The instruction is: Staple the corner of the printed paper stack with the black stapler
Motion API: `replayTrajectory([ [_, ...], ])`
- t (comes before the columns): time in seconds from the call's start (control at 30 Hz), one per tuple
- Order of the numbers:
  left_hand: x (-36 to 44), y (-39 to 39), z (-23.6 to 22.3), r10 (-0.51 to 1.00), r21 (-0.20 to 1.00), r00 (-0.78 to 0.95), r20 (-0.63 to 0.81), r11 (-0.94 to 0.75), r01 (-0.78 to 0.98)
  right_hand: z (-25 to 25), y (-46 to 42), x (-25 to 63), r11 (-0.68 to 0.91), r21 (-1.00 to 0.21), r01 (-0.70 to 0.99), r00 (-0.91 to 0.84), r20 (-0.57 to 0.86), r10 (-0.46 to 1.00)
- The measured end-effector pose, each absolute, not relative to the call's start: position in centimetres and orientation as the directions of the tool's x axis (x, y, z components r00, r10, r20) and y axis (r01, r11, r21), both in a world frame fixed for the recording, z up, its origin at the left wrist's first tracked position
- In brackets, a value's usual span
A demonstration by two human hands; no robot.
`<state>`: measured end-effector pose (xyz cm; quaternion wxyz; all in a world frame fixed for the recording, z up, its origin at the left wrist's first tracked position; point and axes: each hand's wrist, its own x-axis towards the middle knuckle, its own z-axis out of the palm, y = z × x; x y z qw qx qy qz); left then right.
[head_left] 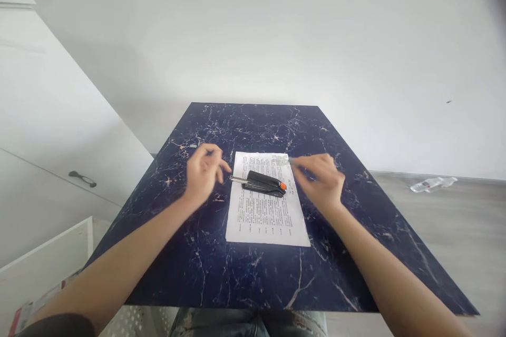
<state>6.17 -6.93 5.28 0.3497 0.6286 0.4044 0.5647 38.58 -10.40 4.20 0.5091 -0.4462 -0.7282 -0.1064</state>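
Note:
A black stapler [264, 184] with an orange end lies across printed paper sheets [269, 226]. Its metal staple tray [239, 179] sticks out to the left. My left hand [203, 171] hovers just left of the tray, fingers loosely bent and apart, somewhat blurred, with nothing seen in it. My right hand [322, 179] is at the paper's upper right corner, thumb and forefinger pinched together. A small greyish bit shows at those fingertips, too small to name. Beside them, on the paper, lies a crumpled clear piece [280, 159].
The dark blue marbled table [253, 279] stands against a white wall. A small grey piece [193, 146] lies beyond my left hand. At left is a white cabinet with a black handle [82, 178]; a clear plastic wrapper [432, 185] lies on the floor at right.

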Motion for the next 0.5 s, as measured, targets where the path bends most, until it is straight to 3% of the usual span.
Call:
replayTrajectory([
  [0.07,3.0,-3.6,4.7,0.855,0.812,-0.096,0.509,-0.440,0.383,3.3,-8.4,42.3,0.329,-0.491,0.806,0.182,0.736,0.652],
  [0.2,-2.6,2.0,2.4,0.848,0.463,-0.004,0.530,-0.285,0.839,0.8,-5.4,49.4,-0.025,-0.720,0.693,0.442,0.397,0.805],
  [0.27,-3.9,3.3,1.2,0.906,0.345,0.032,0.423,-0.194,0.919,-0.3,-4.6,51.3,-0.110,-0.732,0.672,0.473,0.311,0.825],
  [0.37,-4.0,3.6,0.2,0.956,0.236,0.107,0.273,-0.174,0.956,-1.5,-3.9,52.3,-0.141,-0.690,0.710,0.468,0.311,0.827],
  [0.5,-3.1,2.8,0.7,0.949,0.187,0.131,0.288,-0.189,0.964,-2.0,-3.4,52.3,-0.141,-0.656,0.742,0.459,0.343,0.820],
])
